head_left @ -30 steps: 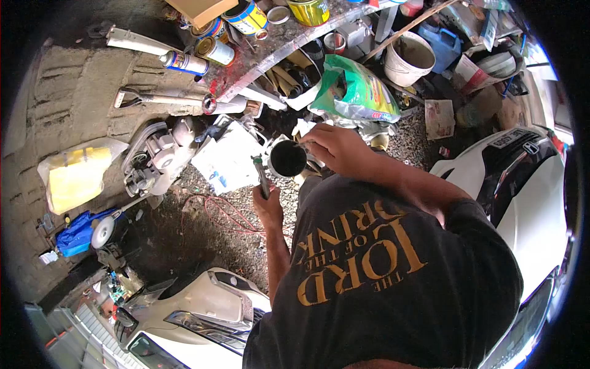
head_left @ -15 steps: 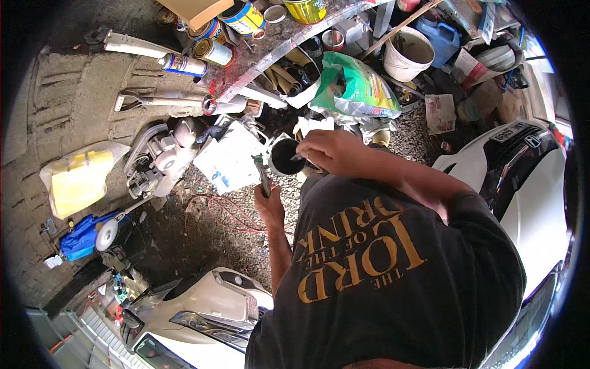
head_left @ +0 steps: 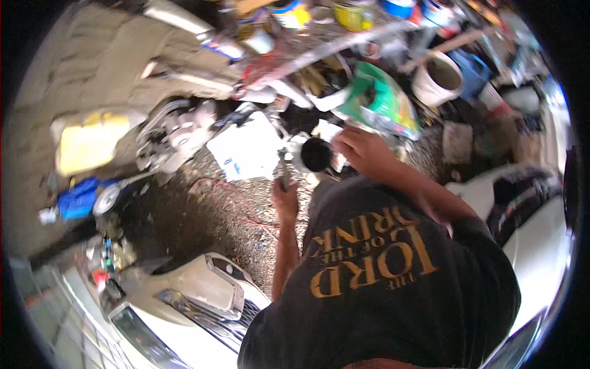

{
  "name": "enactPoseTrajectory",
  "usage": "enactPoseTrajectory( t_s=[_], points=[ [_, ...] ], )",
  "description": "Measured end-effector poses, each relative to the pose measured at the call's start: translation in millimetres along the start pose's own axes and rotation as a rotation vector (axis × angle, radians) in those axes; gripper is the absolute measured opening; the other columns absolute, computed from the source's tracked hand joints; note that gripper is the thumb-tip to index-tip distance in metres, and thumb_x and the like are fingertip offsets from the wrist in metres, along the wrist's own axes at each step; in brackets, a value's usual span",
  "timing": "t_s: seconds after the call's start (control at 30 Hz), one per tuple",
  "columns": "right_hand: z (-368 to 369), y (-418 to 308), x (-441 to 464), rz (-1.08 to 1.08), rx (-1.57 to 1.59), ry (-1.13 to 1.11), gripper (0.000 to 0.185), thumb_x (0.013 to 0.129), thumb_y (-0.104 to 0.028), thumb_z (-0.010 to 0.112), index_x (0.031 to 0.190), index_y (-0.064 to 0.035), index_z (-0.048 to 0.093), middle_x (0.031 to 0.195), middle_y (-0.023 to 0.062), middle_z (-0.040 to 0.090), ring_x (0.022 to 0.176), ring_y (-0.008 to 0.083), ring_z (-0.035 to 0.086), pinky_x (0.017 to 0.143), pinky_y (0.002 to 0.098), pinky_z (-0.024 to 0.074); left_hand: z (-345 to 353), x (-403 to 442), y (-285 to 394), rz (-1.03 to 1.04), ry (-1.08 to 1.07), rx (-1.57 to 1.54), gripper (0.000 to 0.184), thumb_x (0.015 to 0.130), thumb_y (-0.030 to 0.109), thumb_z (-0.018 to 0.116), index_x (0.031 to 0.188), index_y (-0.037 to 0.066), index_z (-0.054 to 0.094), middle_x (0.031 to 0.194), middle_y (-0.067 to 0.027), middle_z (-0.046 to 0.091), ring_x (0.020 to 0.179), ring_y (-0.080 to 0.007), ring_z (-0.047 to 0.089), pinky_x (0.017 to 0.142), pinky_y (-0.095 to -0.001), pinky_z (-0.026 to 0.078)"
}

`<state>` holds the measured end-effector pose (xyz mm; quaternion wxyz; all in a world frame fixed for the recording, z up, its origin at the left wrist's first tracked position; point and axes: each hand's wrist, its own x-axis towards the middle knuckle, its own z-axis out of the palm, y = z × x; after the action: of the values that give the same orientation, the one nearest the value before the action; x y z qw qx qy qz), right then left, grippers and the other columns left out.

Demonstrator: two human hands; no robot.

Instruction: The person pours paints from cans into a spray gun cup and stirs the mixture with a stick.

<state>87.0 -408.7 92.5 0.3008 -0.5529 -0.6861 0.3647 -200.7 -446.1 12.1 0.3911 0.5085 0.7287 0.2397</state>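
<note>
My left hand (head_left: 285, 200) is wrapped round a grey-handled tool (head_left: 283, 175) with a small green part at its top. Just right of that tool is a round cup (head_left: 316, 155) with a dark inside. My right hand (head_left: 367, 150) is at the cup's right rim, its fingers pinched together; what they hold is too blurred to make out. White sheets (head_left: 247, 147) with blue marks lie left of the cup.
Paint tins (head_left: 353, 17) stand on a workbench (head_left: 326, 52) ahead. Beneath and beside it are a green bag (head_left: 375, 98) and a white bucket (head_left: 437, 80). A red hose (head_left: 236, 206) lies on gravel. White vehicles (head_left: 209, 289) (head_left: 541, 246) flank me on both sides.
The view has shifted and blurred, so the scene sits further right and the hands with it. My right hand's fingertips have moved from over the cup's opening to its right rim.
</note>
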Motion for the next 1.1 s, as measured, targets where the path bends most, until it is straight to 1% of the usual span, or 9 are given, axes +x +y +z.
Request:
enactPoseTrajectory(
  t_s=[0.1, 0.17, 0.27, 0.47, 0.57, 0.6, 0.7, 0.83, 1.1],
  points=[
    [13, 18, -1, -0.208, 0.087, -0.019, 0.025, 0.101, -0.022, 0.054, 0.115, -0.0046, 0.066, 0.102, 0.0183, 0.067, 0.096, 0.0363, 0.066, 0.083, 0.0465, 0.0522, 15, 15, -62, 0.097, -0.042, 0.193, 0.042, 0.088, 0.023, 0.068, 0.118, -0.005, 0.059, 0.116, -0.0231, 0.066, 0.104, -0.0328, 0.065, 0.090, -0.0439, 0.051],
    [19, 28, 2, -0.105, 0.008, 0.114, 0.019, 0.100, -0.014, 0.056, 0.107, -0.0002, 0.067, 0.105, 0.0195, 0.067, 0.098, 0.0384, 0.065, 0.084, 0.0456, 0.0516, 7, 2, -20, -0.150, -0.024, 0.044, 0.053, 0.082, 0.023, 0.072, 0.126, -0.003, 0.059, 0.121, -0.0236, 0.065, 0.112, -0.0359, 0.064, 0.096, -0.0441, 0.050],
    [-3, -19, 7, 0.207, 0.267, -0.192, 0.018, 0.099, -0.014, 0.057, 0.103, 0.0026, 0.064, 0.096, 0.0181, 0.066, 0.088, 0.0332, 0.066, 0.079, 0.0404, 0.0507, -8, -9, 15, -0.084, 0.046, 0.018, 0.045, 0.079, 0.020, 0.071, 0.117, -0.003, 0.061, 0.110, -0.0242, 0.066, 0.104, -0.0409, 0.064, 0.092, -0.0470, 0.051],
    [16, 8, 11, -0.182, 0.152, -0.042, 0.015, 0.100, -0.010, 0.056, 0.107, 0.0003, 0.065, 0.095, 0.0162, 0.067, 0.077, 0.0266, 0.065, 0.068, 0.0360, 0.0497, 3, -5, -7, 0.063, 0.111, 0.098, 0.030, 0.080, 0.020, 0.065, 0.098, -0.003, 0.058, 0.098, -0.0268, 0.062, 0.096, -0.0454, 0.061, 0.082, -0.0523, 0.048],
    [7, -4, 13, 0.141, 0.266, -0.064, 0.017, 0.100, -0.013, 0.058, 0.107, -0.0005, 0.066, 0.095, 0.0164, 0.067, 0.079, 0.0279, 0.065, 0.071, 0.0366, 0.0500, 0, -7, 2, 0.053, 0.154, 0.019, 0.028, 0.080, 0.020, 0.064, 0.097, -0.002, 0.057, 0.098, -0.0269, 0.062, 0.096, -0.0459, 0.062, 0.081, -0.0531, 0.048],
    [17, 10, 17, -0.116, 0.147, 0.110, 0.017, 0.100, -0.016, 0.058, 0.107, -0.0014, 0.066, 0.096, 0.0167, 0.068, 0.081, 0.0289, 0.066, 0.072, 0.0372, 0.0503, -6, -10, 11, -0.037, 0.093, 0.014, 0.027, 0.085, 0.021, 0.061, 0.101, -0.001, 0.058, 0.098, -0.0262, 0.062, 0.096, -0.0462, 0.062, 0.081, -0.0541, 0.049],
    [-4, -19, 15, 0.190, 0.259, -0.224, 0.019, 0.100, -0.016, 0.057, 0.107, -0.0009, 0.066, 0.097, 0.0181, 0.069, 0.090, 0.0329, 0.068, 0.080, 0.0394, 0.0507, 19, 8, -34, 0.105, 0.128, 0.216, 0.026, 0.090, 0.023, 0.056, 0.104, 0.001, 0.059, 0.099, -0.0254, 0.062, 0.097, -0.0455, 0.062, 0.080, -0.0544, 0.050],
    [13, 15, 19, -0.029, 0.150, 0.035, 0.019, 0.099, -0.014, 0.056, 0.107, 0.0007, 0.065, 0.099, 0.0186, 0.069, 0.091, 0.0332, 0.068, 0.080, 0.0414, 0.0517, 20, 13, -32, 0.032, 0.103, 0.201, 0.030, 0.084, 0.017, 0.060, 0.109, 0.001, 0.061, 0.107, -0.0266, 0.065, 0.104, -0.0480, 0.061, 0.088, -0.0567, 0.049],
    [9, 6, 19, -0.041, 0.108, -0.055, 0.018, 0.099, -0.014, 0.057, 0.106, 0.0001, 0.066, 0.100, 0.0195, 0.069, 0.091, 0.0349, 0.067, 0.080, 0.0407, 0.0518, -3, -1, 13, -0.012, 0.102, 0.085, 0.031, 0.082, 0.014, 0.059, 0.109, 0.001, 0.061, 0.106, -0.0260, 0.065, 0.103, -0.0475, 0.062, 0.089, -0.0566, 0.050]
  ],
)
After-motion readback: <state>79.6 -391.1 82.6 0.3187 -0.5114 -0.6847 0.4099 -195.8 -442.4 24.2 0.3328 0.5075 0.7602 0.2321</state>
